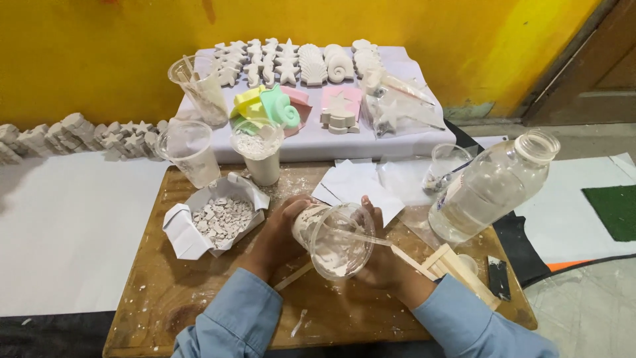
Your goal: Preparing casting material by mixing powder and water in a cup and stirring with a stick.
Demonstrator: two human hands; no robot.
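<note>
A clear plastic cup (334, 240), tilted toward the camera at table (165, 292) centre, is gripped by both hands: left hand (281, 229) wrapped at 9 o'clock, right hand (379, 255) at 3 o'clock, also pinching a wooden stick (371, 240). The thin, flexible, plaster-smeared wall is judged slippery; holding mid-body is advised.

My hands around a tipped cup, in the middle of the board

I hold the plastic cup (336, 240) on its side between my left hand (281, 232) and right hand (377, 255), over the wooden board (165, 298). Left of it lies the paper box (182, 229) with broken chips in it; behind that, two more cups (189, 149). The bottle (487, 189) leans at the right, wooden sticks (457, 268) near it. Far off, cast shells (291, 63) lie on the raised slab (397, 142).
</note>
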